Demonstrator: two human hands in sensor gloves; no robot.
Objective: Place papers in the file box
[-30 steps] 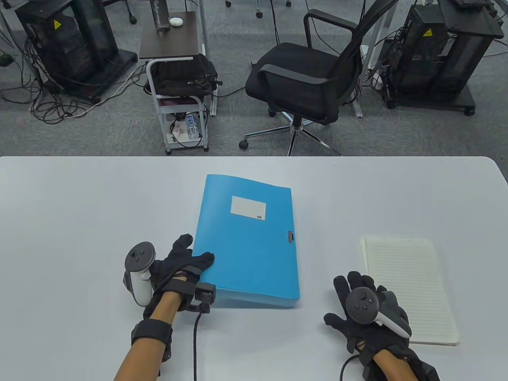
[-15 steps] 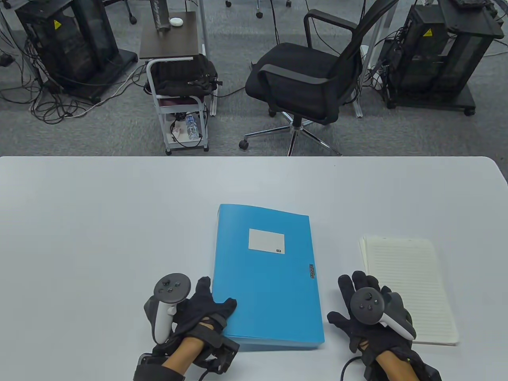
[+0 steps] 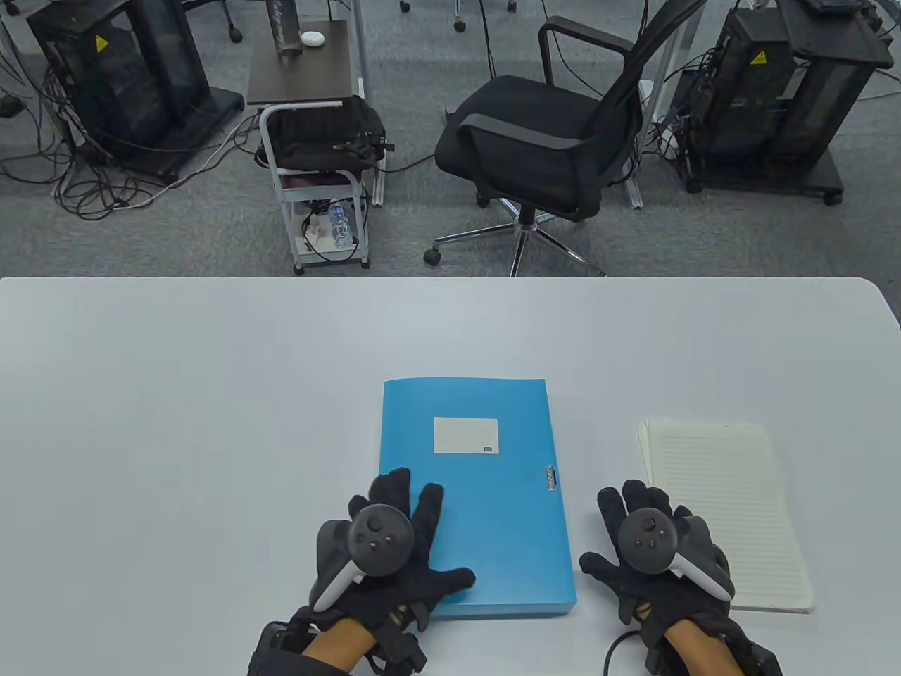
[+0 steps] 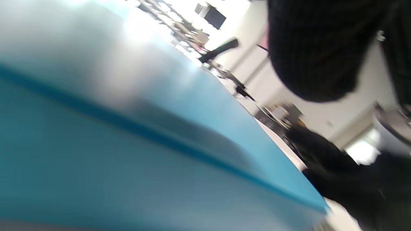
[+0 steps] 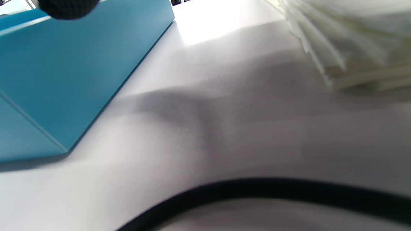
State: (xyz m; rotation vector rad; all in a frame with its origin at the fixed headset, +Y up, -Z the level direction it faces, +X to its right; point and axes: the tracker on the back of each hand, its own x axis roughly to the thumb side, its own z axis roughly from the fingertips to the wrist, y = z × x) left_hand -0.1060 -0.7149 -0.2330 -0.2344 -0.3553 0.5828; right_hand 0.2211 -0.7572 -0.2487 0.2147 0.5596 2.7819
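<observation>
left hand (image 3: 394, 556) flat on file box (image 3: 493, 493); papers (image 3: 732, 507) beside right hand (image 3: 654, 556)

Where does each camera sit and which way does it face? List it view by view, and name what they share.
Table view: above, looking down at the table; shows left hand flat on the blue file box, right hand beside the papers.
Left wrist view: low, close against the file box; dark gloved fingers at top.
Right wrist view: low over the table, between file box and papers.
All three share the file box.
</observation>
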